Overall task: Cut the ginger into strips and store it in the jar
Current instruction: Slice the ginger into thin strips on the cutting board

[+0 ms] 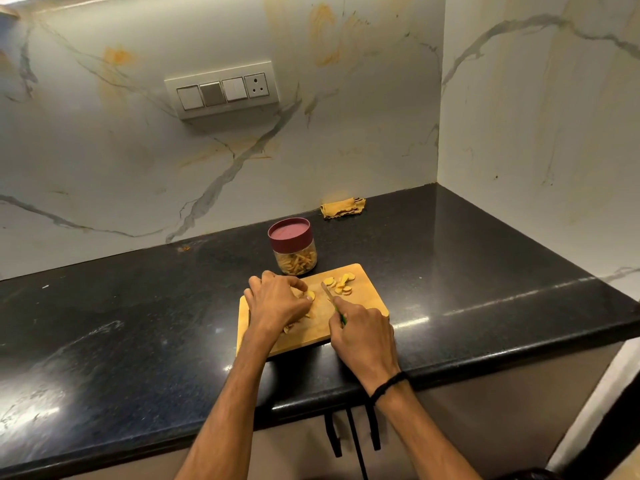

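**Me:** Several ginger slices [341, 285] lie loose at the far right of the cutting board [369, 297]. A small stack of ginger [309, 295] sits nearer the middle, under the fingertips of my left hand [277, 301].

**Friend:** How is that hand holding it?

**Me:** My fingers are curled down and pinch the stack against the board. My right hand [363, 336] is wrapped round the green handle of the knife [329, 296]. The blade points away from me, between the stack and the loose slices. I cannot tell whether its edge touches the wood.

**Friend:** And the jar?

**Me:** The jar [294, 249] stands on the black tabletop [138, 323] just behind the board's far edge, with its maroon lid [289, 233] on. Ginger strips [297, 264] show through the glass. A few cut bits [289, 328] lie on the board beside my left wrist.

**Friend:** Anything further out?

**Me:** A yellow cloth [343, 206] lies crumpled at the back of the tabletop against the marble wall, well apart from the board. A switch panel [221, 90] is on that wall above. A black thread [389, 386] is tied round my right wrist.
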{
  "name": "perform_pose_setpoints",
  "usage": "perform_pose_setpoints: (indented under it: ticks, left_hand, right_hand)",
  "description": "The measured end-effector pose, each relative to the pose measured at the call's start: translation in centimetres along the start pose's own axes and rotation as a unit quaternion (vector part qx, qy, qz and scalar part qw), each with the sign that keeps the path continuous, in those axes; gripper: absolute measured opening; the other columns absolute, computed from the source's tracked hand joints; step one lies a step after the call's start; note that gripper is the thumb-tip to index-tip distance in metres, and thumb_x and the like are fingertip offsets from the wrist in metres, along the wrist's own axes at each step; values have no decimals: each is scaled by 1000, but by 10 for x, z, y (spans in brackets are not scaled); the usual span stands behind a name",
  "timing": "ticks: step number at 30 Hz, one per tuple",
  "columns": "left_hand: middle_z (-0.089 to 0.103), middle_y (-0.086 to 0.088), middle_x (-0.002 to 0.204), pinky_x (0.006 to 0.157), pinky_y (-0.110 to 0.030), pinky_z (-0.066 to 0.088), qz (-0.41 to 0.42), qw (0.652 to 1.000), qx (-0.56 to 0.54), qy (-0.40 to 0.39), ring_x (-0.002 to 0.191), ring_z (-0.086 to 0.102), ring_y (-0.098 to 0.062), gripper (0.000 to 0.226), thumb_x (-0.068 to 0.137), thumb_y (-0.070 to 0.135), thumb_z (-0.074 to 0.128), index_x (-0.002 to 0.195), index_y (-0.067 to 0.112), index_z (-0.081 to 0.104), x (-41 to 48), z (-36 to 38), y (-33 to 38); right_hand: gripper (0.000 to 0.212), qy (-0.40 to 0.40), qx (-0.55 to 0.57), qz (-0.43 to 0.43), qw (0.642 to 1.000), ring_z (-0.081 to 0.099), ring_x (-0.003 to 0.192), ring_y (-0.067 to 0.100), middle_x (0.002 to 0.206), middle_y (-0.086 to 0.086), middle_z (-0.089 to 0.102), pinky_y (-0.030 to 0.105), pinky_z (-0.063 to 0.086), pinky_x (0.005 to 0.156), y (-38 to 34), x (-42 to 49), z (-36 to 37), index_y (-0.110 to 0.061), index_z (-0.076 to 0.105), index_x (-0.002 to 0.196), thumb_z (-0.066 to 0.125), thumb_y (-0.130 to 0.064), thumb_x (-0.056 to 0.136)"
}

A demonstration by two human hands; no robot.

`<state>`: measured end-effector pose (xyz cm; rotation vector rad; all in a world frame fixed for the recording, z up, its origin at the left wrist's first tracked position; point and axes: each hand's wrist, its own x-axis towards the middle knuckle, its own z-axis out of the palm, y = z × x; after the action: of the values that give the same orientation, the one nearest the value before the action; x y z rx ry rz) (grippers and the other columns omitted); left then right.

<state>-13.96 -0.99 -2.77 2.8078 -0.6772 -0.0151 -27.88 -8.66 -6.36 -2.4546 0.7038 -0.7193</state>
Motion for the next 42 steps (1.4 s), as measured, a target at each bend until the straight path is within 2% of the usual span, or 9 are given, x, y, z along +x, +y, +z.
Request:
perform_pose_setpoints:
  ticks: [2,6,10,19,27,30,34,38,42]
  left_hand:
    - [48,-3,130,102,-40,36,-1,1000,-3,5,120,38,-25,35,85,52,72,119,41,70,0,-1,-1]
    - [49,-2,128,100,-40,36,0,1000,-6,10,118,38,-25,34,85,52,72,117,40,70,0,0,-1]
    - [49,-3,130,102,-41,36,2,1000,-4,16,120,39,-25,36,85,53,72,118,40,71,-1,2,-1]
    - [51,-3,127,102,-41,34,-2,999,-10,35,119,39,-25,32,85,51,73,115,40,72,0,7,2]
    - [59,-2,115,95,-38,37,-7,997,-47,54,108,38,-21,29,82,42,78,106,27,79,4,12,4]
    - [61,-2,111,95,-40,40,-13,996,-67,54,107,37,-21,28,80,42,80,102,25,80,7,13,2]
    - [61,-2,109,93,-39,37,-25,996,-70,52,109,38,-22,31,79,43,80,103,23,79,9,13,0]
    - [63,-1,110,83,-34,30,-26,996,-75,48,103,34,-19,33,80,45,79,105,24,79,11,14,-3]
    - [62,0,116,87,-35,30,-20,996,-74,39,109,36,-21,32,80,48,79,106,30,79,11,12,-5]
  right_hand:
    - [43,-2,3,3,1000,42,59,8,83,-6,67,13,24,41,-1,-2,-2,-37,41,144,41,-35,101]
    - [42,-13,15,-23,1000,45,63,7,85,-4,69,12,22,44,-2,-2,-2,-36,45,142,42,-35,101]
    - [41,-23,16,-46,999,54,68,8,88,-4,70,16,32,55,-2,-3,1,-34,48,141,41,-36,101]
    - [42,-23,1,-63,998,46,65,7,86,-2,68,19,36,57,-2,0,5,-31,47,142,40,-36,101]
    - [35,-34,-20,-78,996,43,66,9,87,-2,65,18,24,51,-8,0,2,-30,52,135,37,-32,103]
    - [33,-44,-25,-67,996,51,73,13,96,2,66,22,32,61,-17,0,3,-25,53,133,39,-30,103]
    - [32,-53,-46,-41,997,63,88,19,98,4,65,25,36,63,-24,-1,4,-22,51,133,40,-27,103]
    - [34,-55,-65,-36,996,64,87,20,96,4,64,26,36,63,-23,-17,0,-21,45,136,41,-25,103]
    - [37,-53,-49,-34,997,53,76,15,88,0,55,24,35,65,-15,-35,-11,-26,40,140,40,-28,103]
